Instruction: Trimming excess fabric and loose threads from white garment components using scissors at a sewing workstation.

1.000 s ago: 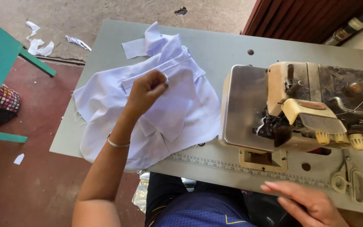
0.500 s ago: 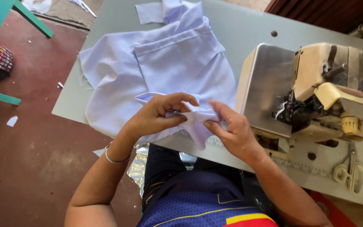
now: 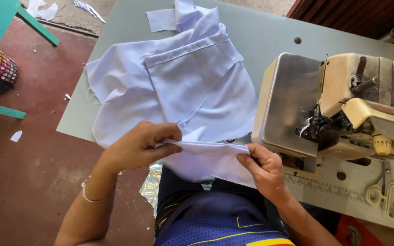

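Tailoring workshop: overlock sewing machine (image 3: 343,109), grey worktable (image 3: 270,32), fabric scraps (image 3: 42,9).

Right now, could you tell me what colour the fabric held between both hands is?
The fabric piece is plain pale lavender-white, clearest in the head view.

Bright even daylight, soft faint shadows, mild sheen on the machine's metal plate (image 3: 288,105), sharp focus, slight wide-angle edge bending

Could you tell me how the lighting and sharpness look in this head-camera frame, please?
Head view: even daylight, soft shadows. The pale cloth is bright but keeps its seams. The sewing machine metal plate shows mild sheen. Left hand and right hand are sharp; straight table edges bend slightly toward the corners.
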